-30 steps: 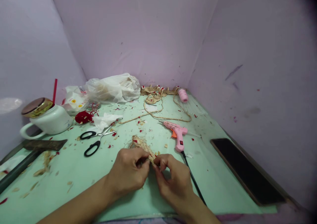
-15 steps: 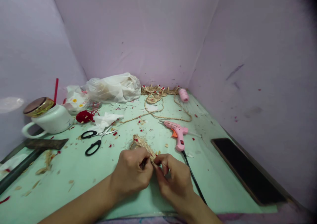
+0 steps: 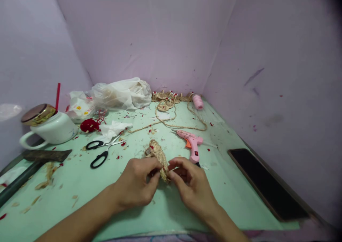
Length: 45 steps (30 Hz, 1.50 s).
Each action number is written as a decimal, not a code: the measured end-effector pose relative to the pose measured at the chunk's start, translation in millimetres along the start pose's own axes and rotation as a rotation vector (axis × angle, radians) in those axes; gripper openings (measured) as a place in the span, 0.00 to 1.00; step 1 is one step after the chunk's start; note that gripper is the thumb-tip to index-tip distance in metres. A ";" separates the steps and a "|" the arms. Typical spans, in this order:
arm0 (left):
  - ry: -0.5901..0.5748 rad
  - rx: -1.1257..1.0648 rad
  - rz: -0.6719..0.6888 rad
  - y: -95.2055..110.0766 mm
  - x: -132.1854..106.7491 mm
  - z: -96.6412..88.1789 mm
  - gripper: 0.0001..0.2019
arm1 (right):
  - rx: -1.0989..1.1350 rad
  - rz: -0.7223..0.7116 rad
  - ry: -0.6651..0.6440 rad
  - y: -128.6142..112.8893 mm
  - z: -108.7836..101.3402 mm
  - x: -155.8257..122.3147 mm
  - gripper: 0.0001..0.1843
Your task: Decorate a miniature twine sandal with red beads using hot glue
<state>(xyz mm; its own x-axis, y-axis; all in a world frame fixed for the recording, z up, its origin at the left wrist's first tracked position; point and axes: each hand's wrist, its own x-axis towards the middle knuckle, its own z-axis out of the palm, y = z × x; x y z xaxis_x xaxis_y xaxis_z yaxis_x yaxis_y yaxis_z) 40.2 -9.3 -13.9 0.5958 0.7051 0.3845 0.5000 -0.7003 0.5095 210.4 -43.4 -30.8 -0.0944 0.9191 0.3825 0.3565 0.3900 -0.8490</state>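
Note:
Between my hands is a small woven straw piece (image 3: 159,157) of coiled, braided cord, with bits of red on it. My left hand (image 3: 139,179) pinches its near left side between thumb and forefinger. On the right edge, my right hand (image 3: 191,181) has its thumb and fingertips closed against the braid. The fingers cover the lower part of the piece. Just beyond my right hand lies a pink glue gun (image 3: 191,142), its nozzle pointing left. Black-handled scissors (image 3: 103,151) rest open to the left of my left hand.
A hammer (image 3: 40,160), a tilted white mug (image 3: 55,128) and a red yarn ball (image 3: 90,125) are on the left. A plastic bag (image 3: 123,94), straw coils (image 3: 164,104) and a pink thread spool (image 3: 198,102) lie at the back. A phone (image 3: 264,181) sits right. Scraps dot the green tabletop (image 3: 237,206).
The straw piece has turned more upright and shifted slightly right and away from me. My right hand's fingers have spread higher along its edge, and my left hand has moved a little left.

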 end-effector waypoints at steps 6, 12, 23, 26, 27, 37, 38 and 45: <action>-0.061 -0.054 -0.078 -4.8 4.5 -7.0 0.08 | -0.157 -0.224 -0.192 3.9 -5.3 21.3 0.10; 0.073 -0.067 0.013 -9.5 4.4 -1.5 0.07 | -0.257 -0.408 -0.232 9.3 -8.6 27.1 0.12; 0.068 -0.132 0.141 -7.6 7.2 2.4 0.06 | -0.354 -0.472 -0.217 11.7 -10.4 24.7 0.08; 0.058 -0.128 0.165 -6.9 8.6 2.2 0.06 | -0.398 -0.509 -0.174 12.9 -9.2 23.4 0.06; 0.043 -0.123 0.178 -6.4 9.2 1.5 0.06 | -0.395 -0.524 -0.159 13.6 -9.1 23.1 0.06; 0.122 -0.156 0.073 -0.2 16.0 -5.8 0.06 | -0.079 -0.397 -0.148 18.1 -10.7 28.2 0.08; 0.111 -0.175 0.070 -0.9 16.7 -6.1 0.06 | -0.066 -0.390 -0.151 18.0 -10.6 29.2 0.08; 0.079 -0.204 0.077 -2.3 19.5 -5.0 0.07 | 0.000 -0.327 -0.157 18.7 -8.8 32.0 0.08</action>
<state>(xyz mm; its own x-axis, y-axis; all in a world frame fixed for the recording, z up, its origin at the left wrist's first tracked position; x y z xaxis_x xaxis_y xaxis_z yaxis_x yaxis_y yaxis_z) 47.6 6.6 -3.7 0.5723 0.6628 0.4828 0.3128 -0.7207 0.6187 222.2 -7.2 -31.2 -0.3452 0.7434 0.5729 0.2839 0.6646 -0.6912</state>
